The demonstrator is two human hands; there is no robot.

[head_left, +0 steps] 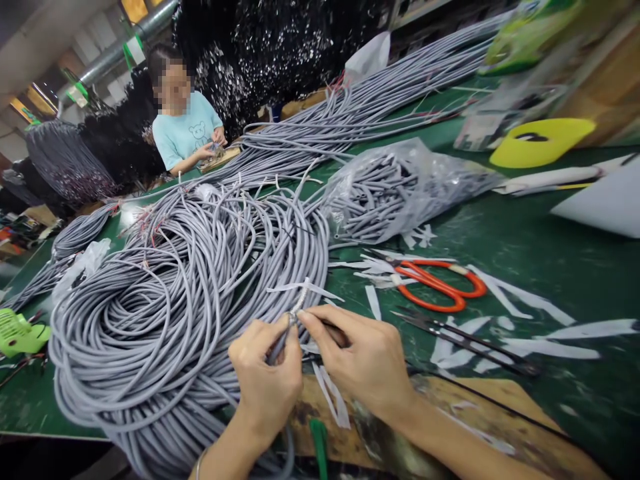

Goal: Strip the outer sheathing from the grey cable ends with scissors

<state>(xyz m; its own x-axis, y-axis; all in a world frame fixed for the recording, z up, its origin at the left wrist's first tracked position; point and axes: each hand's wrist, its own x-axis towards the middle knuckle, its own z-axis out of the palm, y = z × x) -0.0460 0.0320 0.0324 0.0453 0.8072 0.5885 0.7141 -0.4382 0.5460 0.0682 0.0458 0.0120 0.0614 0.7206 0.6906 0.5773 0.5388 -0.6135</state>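
Between my two hands is the end of a grey cable (302, 299), with a pale, stripped-looking tip pointing up and away. My left hand (267, 370) is closed round the grey cable just below this end. The thumb and fingers of my right hand (357, 353) pinch the cable at the base of the pale tip; whether they also hold a strip or tool is hidden. Thin white strips (285, 288) lie beside the tip. To the left, a big coil of grey cables (165, 313) spreads over the green table (520, 267).
Orange-handled scissors (440, 283) and black snips (465, 340) lie to the right among white scraps. Behind them rests a clear bag of short grey tube pieces (385, 193). A worn board (480, 400) lies under my forearms. A co-worker (187, 133) sits across the table.
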